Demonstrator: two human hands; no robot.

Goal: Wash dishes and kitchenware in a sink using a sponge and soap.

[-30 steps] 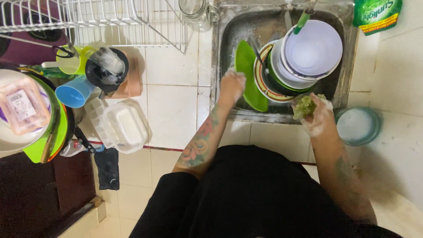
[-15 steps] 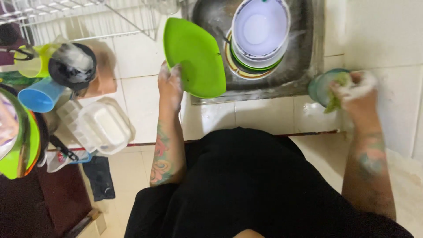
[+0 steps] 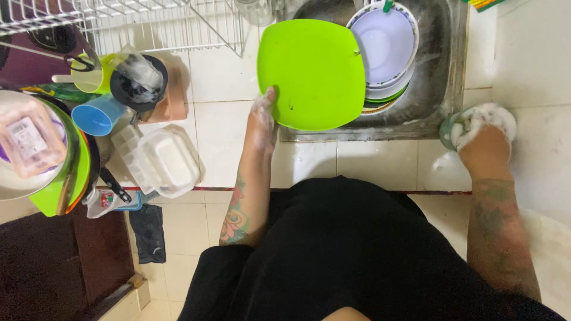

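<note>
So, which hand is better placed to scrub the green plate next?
Probably the right hand: it presses the soapy sponge beside the sink. The left hand holds the green plate.

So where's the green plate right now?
In the head view, the green plate is held up by the left hand at its lower left edge, over the sink's left side, beside the stacked bowls.

We are in a home kitchen, at the washing-up place. We see a steel sink [image 3: 443,71] set in a white tiled counter [image 3: 220,119], with stacked bowls [image 3: 386,44] inside it. A wire dish rack [image 3: 137,24] stands at the left, beside plastic cups [image 3: 98,114] and food containers [image 3: 166,160]. The floor below is perhaps tiled too.
</note>
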